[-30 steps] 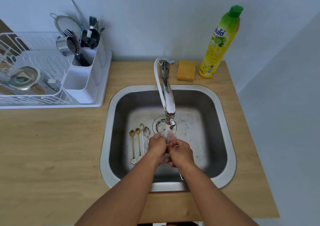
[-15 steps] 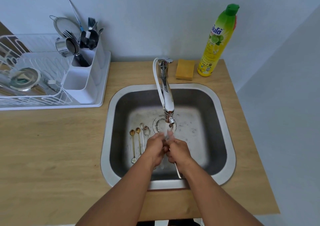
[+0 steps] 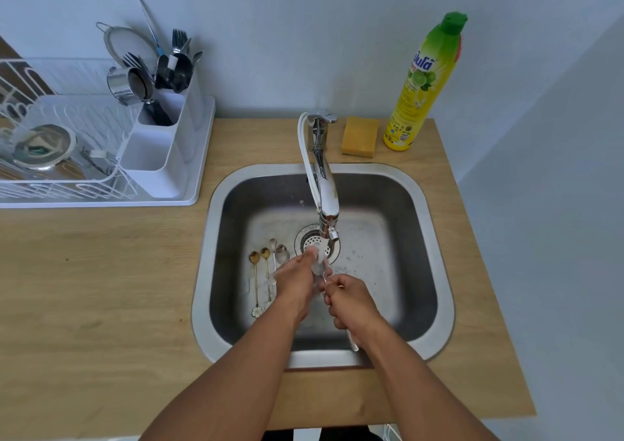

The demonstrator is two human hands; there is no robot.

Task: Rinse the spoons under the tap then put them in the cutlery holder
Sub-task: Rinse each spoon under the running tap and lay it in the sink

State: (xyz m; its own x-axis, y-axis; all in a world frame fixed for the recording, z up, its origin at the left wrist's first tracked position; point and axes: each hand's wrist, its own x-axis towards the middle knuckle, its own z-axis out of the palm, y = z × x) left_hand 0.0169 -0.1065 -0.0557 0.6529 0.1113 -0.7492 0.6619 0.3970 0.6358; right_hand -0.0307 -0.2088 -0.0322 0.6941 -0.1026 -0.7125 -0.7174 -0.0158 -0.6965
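Both hands are over the steel sink (image 3: 435, 238), close under the spout of the tap (image 3: 326, 191). The right hand (image 3: 351, 300) has its grip clamped on a spoon (image 3: 319, 267): the fingers are curled round the handle, whose end pokes out below the wrist toward the near rim, while the bowl sits in the water stream just in front of the spout. The left hand (image 3: 297, 282) is just beside the right, its fingers reaching onto the spoon bowl; they look blurred, and whether that grip is pinched on the bowl or only brushing it cannot be told.

On the sink floor, left of the drain (image 3: 309, 241), four more spoons lie side by side with their bowls pointing far. The two on the left are gold spoons (image 3: 255, 282) with small flower ends toward the near side; the two silver spoons (image 3: 281, 253) to their right are partly covered by the left hand.

On the wooden worktop (image 3: 101, 288) at the far left stands a white dish rack (image 3: 101, 184), and at its right end the white cutlery holder (image 3: 158, 160), with forks and dark utensils upright in its far compartments. Behind the tap, to the right, a yellow sponge (image 3: 359, 136) lies just beside a yellow soap bottle (image 3: 422, 86) with a green cap.
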